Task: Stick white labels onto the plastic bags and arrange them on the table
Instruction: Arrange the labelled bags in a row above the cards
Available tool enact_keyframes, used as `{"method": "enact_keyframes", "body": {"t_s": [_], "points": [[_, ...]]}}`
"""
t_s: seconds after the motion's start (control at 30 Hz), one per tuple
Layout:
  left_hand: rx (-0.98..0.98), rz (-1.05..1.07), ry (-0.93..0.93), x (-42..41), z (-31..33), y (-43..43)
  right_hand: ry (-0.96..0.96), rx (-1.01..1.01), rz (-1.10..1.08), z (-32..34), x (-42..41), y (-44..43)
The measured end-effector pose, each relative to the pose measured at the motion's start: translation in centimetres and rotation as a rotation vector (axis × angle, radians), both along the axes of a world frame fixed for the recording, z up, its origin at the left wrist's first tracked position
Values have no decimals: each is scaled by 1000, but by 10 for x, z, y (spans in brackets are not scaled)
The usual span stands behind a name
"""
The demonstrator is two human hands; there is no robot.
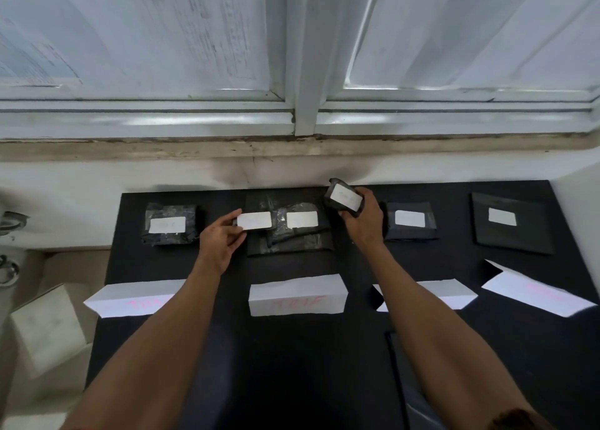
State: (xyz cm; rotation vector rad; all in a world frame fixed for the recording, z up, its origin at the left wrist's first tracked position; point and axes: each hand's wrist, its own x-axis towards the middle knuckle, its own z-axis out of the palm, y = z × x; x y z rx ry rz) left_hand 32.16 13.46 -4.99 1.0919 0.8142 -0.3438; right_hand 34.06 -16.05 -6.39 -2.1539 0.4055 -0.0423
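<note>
A row of dark plastic bags with white labels lies along the far side of the black table (pixel 292 348): one at the left (pixel 170 225), one in the middle (pixel 300 225), one right of centre (pixel 410 220), one at the far right (pixel 511 223). My left hand (pixel 220 239) pinches the edge of a small bag bearing a white label (pixel 254 220), just left of the middle bag. My right hand (pixel 365 217) holds up a small dark labelled bag (pixel 344 197), tilted, above the table.
Four folded white paper signs with pink writing stand along the near half of the table (pixel 130 298) (pixel 297 295) (pixel 454 293) (pixel 535 291). A wall and window sill rise right behind the table. A pale box (pixel 48 325) sits off the left edge.
</note>
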Motion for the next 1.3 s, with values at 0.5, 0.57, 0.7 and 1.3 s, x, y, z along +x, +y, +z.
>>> {"method": "enact_keyframes", "body": {"t_s": [0.5, 0.57, 0.7, 1.3], "points": [[90, 192, -9, 7, 1, -8, -45, 26, 492, 14, 15, 61], [136, 218, -7, 9, 1, -5, -12, -12, 554, 14, 18, 75], [202, 261, -9, 11, -2, 0, 51, -173, 617, 10, 23, 92], [201, 181, -7, 19, -8, 1, 399, -650, 889, 49, 19, 56]]}}
